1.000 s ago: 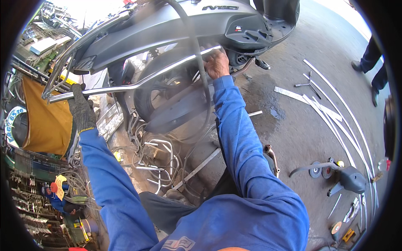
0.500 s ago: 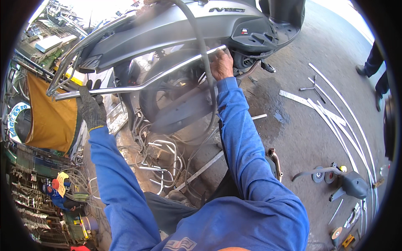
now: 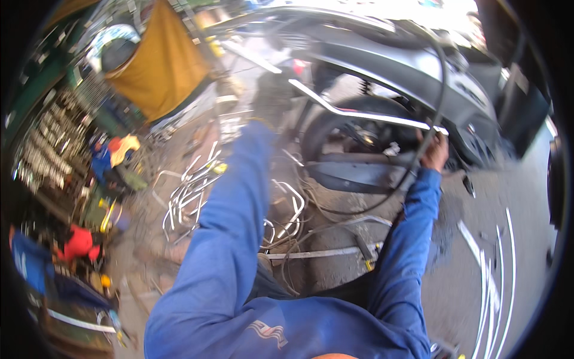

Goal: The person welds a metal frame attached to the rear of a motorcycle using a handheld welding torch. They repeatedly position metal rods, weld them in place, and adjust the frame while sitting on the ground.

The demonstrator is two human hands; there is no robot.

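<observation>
A shiny bent metal tube [image 3: 371, 116] runs across in front of a grey scooter [image 3: 382, 69] and its rear wheel [image 3: 314, 140]. My right hand [image 3: 435, 149], bare, is closed round the tube's right end, just under the scooter's side. My left hand [image 3: 272, 96], in a dark knitted glove, is at the tube further left and covers a short stretch of it; motion blurs its fingers, but the tube passes through its grasp. A black hose [image 3: 439, 90] hangs down in front of the tube near my right hand.
Bent metal rods [image 3: 185, 200] and cables lie tangled on the ground below. Long pale strips [image 3: 493, 287] lie at the right. A brown cloth [image 3: 161, 66] hangs at the upper left. Another person [image 3: 107, 155] is at the left, near a red item [image 3: 81, 242].
My view has swung left, so the scooter, tube and both hands now appear further right in the picture. Both hands stay at the tube; the left arm is blurred by movement.
</observation>
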